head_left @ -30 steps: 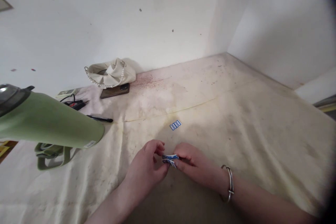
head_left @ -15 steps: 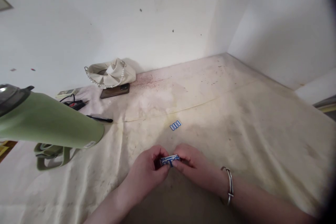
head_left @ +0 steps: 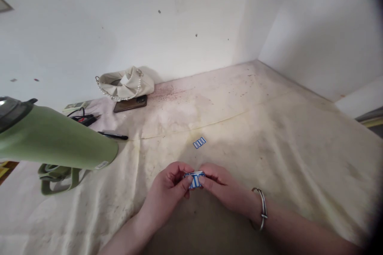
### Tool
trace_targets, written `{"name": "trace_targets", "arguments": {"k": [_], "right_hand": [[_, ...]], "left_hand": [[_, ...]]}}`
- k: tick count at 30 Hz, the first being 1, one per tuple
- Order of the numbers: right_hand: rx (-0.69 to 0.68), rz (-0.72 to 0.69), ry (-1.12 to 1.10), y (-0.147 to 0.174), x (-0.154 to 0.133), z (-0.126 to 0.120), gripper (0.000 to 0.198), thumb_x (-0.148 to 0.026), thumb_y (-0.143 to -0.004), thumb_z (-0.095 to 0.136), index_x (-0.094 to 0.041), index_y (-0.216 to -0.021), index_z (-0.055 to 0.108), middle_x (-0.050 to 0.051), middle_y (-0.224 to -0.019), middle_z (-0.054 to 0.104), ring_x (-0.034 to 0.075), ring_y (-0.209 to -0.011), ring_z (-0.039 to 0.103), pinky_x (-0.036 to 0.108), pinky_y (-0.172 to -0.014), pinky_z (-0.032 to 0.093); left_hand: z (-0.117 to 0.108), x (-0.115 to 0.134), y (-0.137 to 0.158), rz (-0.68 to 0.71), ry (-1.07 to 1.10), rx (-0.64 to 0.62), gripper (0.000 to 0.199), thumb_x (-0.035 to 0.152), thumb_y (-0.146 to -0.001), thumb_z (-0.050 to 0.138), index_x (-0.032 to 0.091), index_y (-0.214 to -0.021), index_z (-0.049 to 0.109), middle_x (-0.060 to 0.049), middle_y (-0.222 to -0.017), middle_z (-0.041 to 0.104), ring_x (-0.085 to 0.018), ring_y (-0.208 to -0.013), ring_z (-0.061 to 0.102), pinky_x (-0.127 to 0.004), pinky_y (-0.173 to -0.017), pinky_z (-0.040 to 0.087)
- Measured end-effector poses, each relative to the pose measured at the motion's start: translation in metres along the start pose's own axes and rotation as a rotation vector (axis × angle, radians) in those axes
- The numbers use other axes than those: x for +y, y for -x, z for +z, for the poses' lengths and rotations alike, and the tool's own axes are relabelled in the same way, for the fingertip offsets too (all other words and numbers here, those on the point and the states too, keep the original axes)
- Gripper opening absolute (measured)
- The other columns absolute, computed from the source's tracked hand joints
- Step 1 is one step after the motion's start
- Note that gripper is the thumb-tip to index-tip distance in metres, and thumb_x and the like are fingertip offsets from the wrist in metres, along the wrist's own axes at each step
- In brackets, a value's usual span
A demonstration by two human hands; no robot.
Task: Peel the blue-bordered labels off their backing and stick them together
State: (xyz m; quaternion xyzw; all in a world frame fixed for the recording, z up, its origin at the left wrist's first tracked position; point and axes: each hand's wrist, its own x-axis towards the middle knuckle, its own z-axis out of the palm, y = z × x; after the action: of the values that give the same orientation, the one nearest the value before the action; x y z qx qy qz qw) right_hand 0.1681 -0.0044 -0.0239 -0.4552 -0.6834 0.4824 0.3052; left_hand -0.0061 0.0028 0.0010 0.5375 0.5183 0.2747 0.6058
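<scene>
Between my two hands is a small stack of blue-and-white cards [head_left: 195,181], its broad face tilted up toward me and a white edge along the top. My left hand [head_left: 167,187] pinches the stack's left end, thumb on the front and fingers behind. At the right end, my right hand [head_left: 224,187] grips it the same way, with a metal bangle on that wrist. A small flat blue-and-white card [head_left: 199,142] with three white bars lies on the cloth just beyond my hands. Fingers hide both ends of the stack, so its thickness is hard to judge.
A large green bottle [head_left: 60,135] with a strap [head_left: 60,179] stands at the left. Behind it are a black pen [head_left: 113,135], a dark phone [head_left: 130,104] and a cream bag [head_left: 128,83] with a pearl chain. A wrinkled pale cloth [head_left: 284,159] covers the table up to the walls.
The stack has turned so that more of its blue-and-white face shows, and my hands have lifted it slightly. The card on the cloth has stayed put.
</scene>
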Motion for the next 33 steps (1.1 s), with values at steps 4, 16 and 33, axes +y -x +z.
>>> {"name": "trace_targets", "arguments": {"k": [4,16,33], "right_hand": [[-0.007,0.004,0.005,0.001,0.000,0.000,0.025,-0.027,-0.088,0.042,-0.019,-0.065,0.049,-0.002,-0.064,0.049,0.013,-0.064,0.048,0.025,-0.060,0.038],[0.034,-0.048,0.000,0.001,0.004,0.002,0.023,-0.027,-0.089,0.043,-0.018,-0.069,0.051,-0.001,-0.068,0.051,0.014,-0.067,0.048,0.026,-0.062,0.038],[0.243,-0.038,0.159,0.002,0.011,0.003,0.016,-0.016,-0.078,0.056,-0.020,-0.093,0.058,0.005,-0.098,0.057,0.020,-0.095,0.050,0.034,-0.081,0.043]], "left_hand": [[0.001,-0.002,-0.001,-0.005,-0.007,0.010,0.012,0.028,-0.079,0.057,0.017,-0.084,0.058,0.003,-0.067,0.056,-0.008,-0.055,0.049,-0.021,-0.052,0.041],[0.001,-0.004,0.006,0.383,-0.693,0.160,0.013,0.022,-0.079,0.056,0.022,-0.092,0.060,-0.001,-0.081,0.067,-0.016,-0.074,0.060,-0.028,-0.067,0.046],[-0.012,-0.009,-0.017,0.365,-0.958,0.166,0.010,0.012,-0.074,0.053,0.019,-0.072,0.060,-0.003,-0.078,0.061,-0.020,-0.078,0.055,-0.032,-0.070,0.041]]}}
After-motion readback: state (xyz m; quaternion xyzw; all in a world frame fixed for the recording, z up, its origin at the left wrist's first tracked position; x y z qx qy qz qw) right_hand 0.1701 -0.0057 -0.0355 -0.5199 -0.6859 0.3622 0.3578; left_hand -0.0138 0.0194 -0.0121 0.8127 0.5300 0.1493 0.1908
